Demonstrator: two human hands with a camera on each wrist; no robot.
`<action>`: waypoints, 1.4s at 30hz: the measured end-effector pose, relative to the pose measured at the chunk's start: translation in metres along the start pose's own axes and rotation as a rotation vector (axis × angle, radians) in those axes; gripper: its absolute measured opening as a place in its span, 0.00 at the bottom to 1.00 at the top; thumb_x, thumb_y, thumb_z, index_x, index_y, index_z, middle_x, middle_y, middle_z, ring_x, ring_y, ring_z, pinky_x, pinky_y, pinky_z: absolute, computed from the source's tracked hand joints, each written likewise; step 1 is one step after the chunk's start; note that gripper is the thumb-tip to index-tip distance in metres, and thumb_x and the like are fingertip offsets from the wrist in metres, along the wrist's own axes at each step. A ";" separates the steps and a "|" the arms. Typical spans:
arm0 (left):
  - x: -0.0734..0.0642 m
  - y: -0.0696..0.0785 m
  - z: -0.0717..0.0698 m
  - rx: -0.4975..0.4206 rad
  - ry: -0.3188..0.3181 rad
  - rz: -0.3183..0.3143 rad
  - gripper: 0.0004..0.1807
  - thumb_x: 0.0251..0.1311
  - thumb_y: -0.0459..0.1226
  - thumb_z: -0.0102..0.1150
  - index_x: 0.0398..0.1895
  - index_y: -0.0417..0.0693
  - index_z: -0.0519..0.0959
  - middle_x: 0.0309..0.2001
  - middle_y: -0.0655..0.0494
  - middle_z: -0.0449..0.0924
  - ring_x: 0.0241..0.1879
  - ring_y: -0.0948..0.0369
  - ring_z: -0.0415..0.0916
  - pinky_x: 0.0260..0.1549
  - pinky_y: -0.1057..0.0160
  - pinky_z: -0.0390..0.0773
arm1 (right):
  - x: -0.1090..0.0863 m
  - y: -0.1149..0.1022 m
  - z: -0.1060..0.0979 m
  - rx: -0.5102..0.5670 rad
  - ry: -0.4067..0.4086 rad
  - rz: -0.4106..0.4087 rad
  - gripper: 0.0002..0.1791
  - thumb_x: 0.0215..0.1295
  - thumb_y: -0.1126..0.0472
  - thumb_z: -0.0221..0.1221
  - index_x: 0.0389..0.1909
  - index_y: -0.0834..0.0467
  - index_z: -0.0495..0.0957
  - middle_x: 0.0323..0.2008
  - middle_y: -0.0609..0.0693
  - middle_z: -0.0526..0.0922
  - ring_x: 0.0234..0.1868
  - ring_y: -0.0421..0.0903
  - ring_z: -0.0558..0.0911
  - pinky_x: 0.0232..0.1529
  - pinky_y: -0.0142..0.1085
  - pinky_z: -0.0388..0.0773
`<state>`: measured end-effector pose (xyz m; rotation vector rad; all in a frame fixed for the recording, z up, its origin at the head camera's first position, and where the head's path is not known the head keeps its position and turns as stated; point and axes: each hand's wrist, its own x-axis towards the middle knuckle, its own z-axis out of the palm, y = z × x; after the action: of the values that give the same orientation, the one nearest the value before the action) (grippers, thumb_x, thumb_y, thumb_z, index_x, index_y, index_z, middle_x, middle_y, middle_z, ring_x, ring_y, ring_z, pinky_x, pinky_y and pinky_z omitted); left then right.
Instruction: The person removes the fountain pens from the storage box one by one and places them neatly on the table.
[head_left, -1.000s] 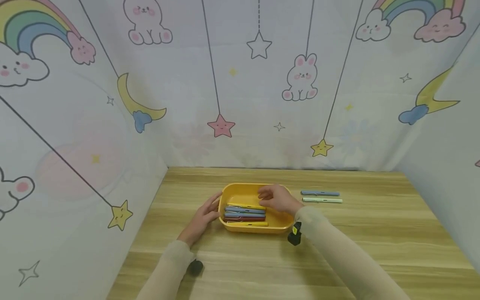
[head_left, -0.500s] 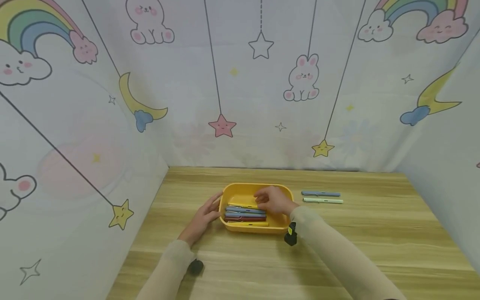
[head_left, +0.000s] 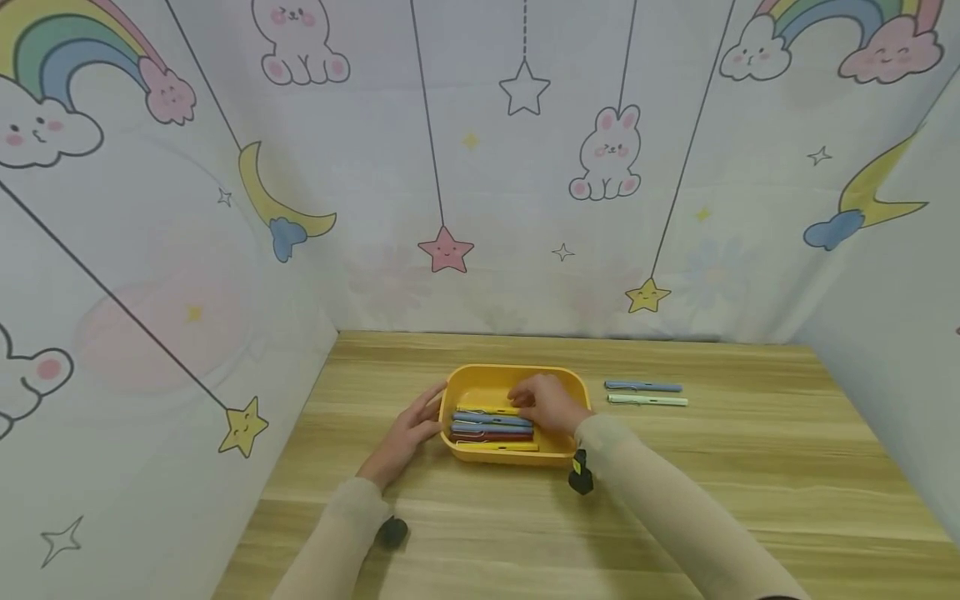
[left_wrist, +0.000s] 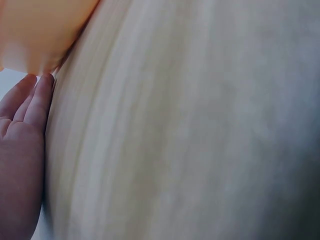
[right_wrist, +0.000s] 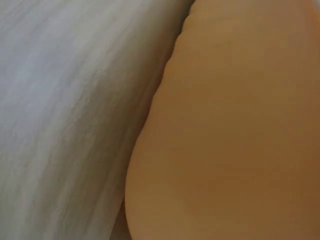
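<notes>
A yellow plastic tray [head_left: 510, 457] holds several pens with wire clips, lying side by side in its left half. A yellow pen [head_left: 483, 410] lies farthest back, then blue pens [head_left: 491, 425], a dark red pen [head_left: 491, 437] and, in front, another yellow pen [head_left: 497, 447]. Inside the tray, my right hand [head_left: 553, 403] pinches the right end of the back yellow pen; its fingertips partly cover that end. My left hand [head_left: 401, 440] rests against the tray's left wall with fingers extended, also visible in the left wrist view. The right wrist view shows only the tray's outer wall [right_wrist: 225, 125] and table.
Right of the tray, a blue pen [head_left: 643, 387] and a light green pen [head_left: 647, 401] lie parallel on the wooden table [head_left: 750, 475]. A white printed cloth [head_left: 510, 183] hangs behind and along both sides.
My right hand has shifted slightly left inside the tray and down to the end of the back yellow pen. The left hand and the two pens outside have stayed put.
</notes>
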<state>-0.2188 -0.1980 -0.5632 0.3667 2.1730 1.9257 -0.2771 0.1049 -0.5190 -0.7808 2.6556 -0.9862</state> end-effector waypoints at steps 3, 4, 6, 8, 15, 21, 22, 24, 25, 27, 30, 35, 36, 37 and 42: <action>0.000 0.001 0.000 -0.005 0.006 -0.009 0.37 0.75 0.33 0.54 0.83 0.63 0.59 0.81 0.47 0.61 0.80 0.50 0.58 0.76 0.42 0.57 | 0.001 0.000 0.001 -0.036 0.009 -0.037 0.16 0.63 0.75 0.68 0.52 0.65 0.87 0.45 0.55 0.92 0.48 0.51 0.90 0.51 0.43 0.86; 0.000 0.001 0.000 -0.006 0.008 -0.014 0.37 0.75 0.33 0.54 0.83 0.64 0.60 0.80 0.48 0.61 0.80 0.51 0.59 0.76 0.42 0.58 | 0.001 0.000 0.002 -0.037 0.010 -0.042 0.16 0.63 0.75 0.68 0.52 0.65 0.87 0.45 0.55 0.91 0.48 0.52 0.90 0.51 0.44 0.86; 0.000 0.002 0.001 -0.009 0.011 -0.022 0.36 0.75 0.34 0.55 0.83 0.65 0.60 0.80 0.49 0.62 0.80 0.51 0.59 0.76 0.42 0.57 | 0.001 0.000 0.003 -0.043 0.012 -0.047 0.16 0.63 0.76 0.68 0.52 0.66 0.87 0.46 0.56 0.91 0.48 0.52 0.90 0.51 0.44 0.86; -0.001 0.003 0.001 -0.012 0.014 -0.029 0.36 0.75 0.34 0.55 0.82 0.67 0.61 0.80 0.50 0.62 0.79 0.52 0.59 0.76 0.42 0.58 | 0.001 -0.001 0.003 -0.043 0.013 -0.045 0.16 0.63 0.76 0.68 0.52 0.66 0.87 0.47 0.56 0.91 0.49 0.52 0.90 0.51 0.44 0.86; -0.003 0.000 0.001 -0.013 0.006 -0.021 0.37 0.74 0.35 0.56 0.83 0.66 0.60 0.80 0.49 0.61 0.79 0.51 0.59 0.76 0.40 0.57 | -0.004 -0.005 0.001 -0.079 0.004 -0.056 0.15 0.64 0.75 0.68 0.51 0.63 0.88 0.46 0.55 0.91 0.47 0.51 0.89 0.50 0.45 0.86; -0.004 -0.001 0.001 -0.011 0.004 -0.024 0.36 0.75 0.36 0.55 0.83 0.67 0.60 0.81 0.49 0.60 0.80 0.50 0.58 0.77 0.39 0.55 | -0.007 -0.006 0.001 -0.081 0.006 -0.048 0.15 0.66 0.73 0.67 0.53 0.62 0.87 0.46 0.52 0.91 0.47 0.49 0.88 0.51 0.45 0.86; -0.004 -0.001 0.001 -0.014 0.004 -0.024 0.36 0.75 0.36 0.55 0.83 0.67 0.60 0.81 0.49 0.60 0.80 0.50 0.58 0.77 0.39 0.55 | -0.007 -0.007 0.000 -0.076 0.009 -0.042 0.15 0.66 0.73 0.67 0.52 0.62 0.87 0.45 0.52 0.91 0.46 0.49 0.88 0.51 0.46 0.86; -0.004 -0.001 0.001 -0.013 0.005 -0.021 0.36 0.74 0.36 0.55 0.83 0.66 0.60 0.81 0.48 0.60 0.80 0.50 0.58 0.77 0.40 0.56 | -0.007 -0.008 0.000 -0.062 0.014 -0.035 0.15 0.66 0.72 0.67 0.53 0.62 0.87 0.45 0.53 0.91 0.47 0.50 0.88 0.51 0.46 0.86; -0.004 -0.001 0.002 -0.011 0.005 -0.018 0.36 0.74 0.35 0.55 0.83 0.66 0.60 0.81 0.48 0.61 0.80 0.50 0.58 0.77 0.40 0.56 | -0.008 -0.009 0.000 -0.053 0.017 -0.031 0.14 0.67 0.72 0.67 0.53 0.62 0.87 0.45 0.54 0.91 0.47 0.50 0.89 0.52 0.46 0.86; -0.005 -0.001 0.002 -0.009 0.009 -0.015 0.36 0.74 0.35 0.55 0.83 0.66 0.61 0.80 0.48 0.61 0.79 0.51 0.59 0.76 0.41 0.57 | -0.008 -0.008 0.000 -0.033 0.032 -0.021 0.14 0.67 0.71 0.68 0.52 0.63 0.87 0.45 0.54 0.91 0.47 0.50 0.89 0.51 0.46 0.86; -0.005 -0.001 0.002 -0.007 0.012 -0.013 0.36 0.74 0.35 0.55 0.82 0.66 0.61 0.80 0.48 0.62 0.79 0.52 0.59 0.76 0.42 0.57 | -0.009 -0.007 0.000 0.003 0.062 -0.020 0.12 0.66 0.70 0.68 0.50 0.63 0.87 0.44 0.55 0.91 0.46 0.50 0.89 0.50 0.46 0.86; -0.003 0.000 0.002 -0.001 0.010 -0.006 0.37 0.74 0.35 0.56 0.83 0.63 0.60 0.80 0.46 0.62 0.80 0.50 0.58 0.76 0.41 0.56 | -0.009 -0.005 -0.001 0.049 0.122 -0.003 0.11 0.66 0.70 0.68 0.48 0.61 0.88 0.44 0.52 0.91 0.46 0.49 0.89 0.50 0.46 0.86; -0.003 0.001 0.002 0.001 0.010 -0.003 0.37 0.74 0.35 0.55 0.83 0.62 0.60 0.80 0.46 0.61 0.80 0.49 0.58 0.76 0.41 0.56 | -0.009 -0.005 -0.001 0.046 0.134 0.000 0.10 0.66 0.69 0.68 0.48 0.61 0.88 0.43 0.52 0.91 0.46 0.49 0.89 0.50 0.46 0.86; -0.003 0.001 0.002 0.003 0.011 -0.003 0.37 0.74 0.35 0.55 0.83 0.62 0.59 0.80 0.45 0.61 0.80 0.49 0.58 0.76 0.41 0.56 | -0.009 -0.005 -0.002 0.051 0.144 0.007 0.10 0.66 0.69 0.68 0.48 0.60 0.88 0.44 0.51 0.91 0.46 0.49 0.89 0.50 0.46 0.86; -0.002 0.002 0.001 0.007 0.011 -0.011 0.36 0.75 0.36 0.56 0.83 0.62 0.60 0.81 0.47 0.61 0.80 0.50 0.58 0.76 0.42 0.57 | -0.012 -0.010 -0.004 0.032 0.186 0.015 0.10 0.66 0.68 0.69 0.47 0.58 0.89 0.44 0.50 0.91 0.47 0.48 0.89 0.52 0.47 0.85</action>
<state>-0.2162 -0.1972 -0.5615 0.3452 2.1838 1.9194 -0.2647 0.1070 -0.5087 -0.6921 2.7879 -1.1461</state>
